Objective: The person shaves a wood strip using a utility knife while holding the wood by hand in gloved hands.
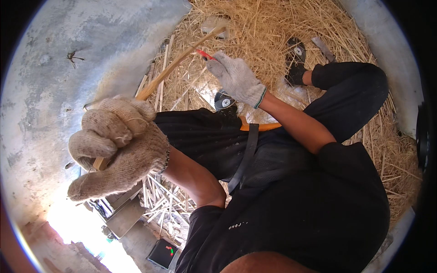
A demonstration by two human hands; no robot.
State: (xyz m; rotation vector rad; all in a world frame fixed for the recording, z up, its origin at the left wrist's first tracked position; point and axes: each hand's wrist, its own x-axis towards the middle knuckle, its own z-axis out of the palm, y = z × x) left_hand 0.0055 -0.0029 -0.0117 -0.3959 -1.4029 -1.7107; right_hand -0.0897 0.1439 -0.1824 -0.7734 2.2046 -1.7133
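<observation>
My left hand [118, 141], in a worn knitted glove, is closed around a long strip of split wood or bamboo [170, 66]. The strip slants up and away to the right, and its short near end pokes out below the fist. In a paler knitted glove, my right hand [236, 77] is closed on a slim red tool [205, 55]. That tool's tip is close to the strip's far part. Whether they touch, I cannot tell, and the working end is too small to make out.
Straw-like shavings [268, 27] cover the floor around my bent legs. An orange curved piece [259, 126] and a black strap [248, 157] lie at my lap. A pale wall [91, 50] rises on the left. Cut strips [164, 204] and a black box [161, 253] are at lower left.
</observation>
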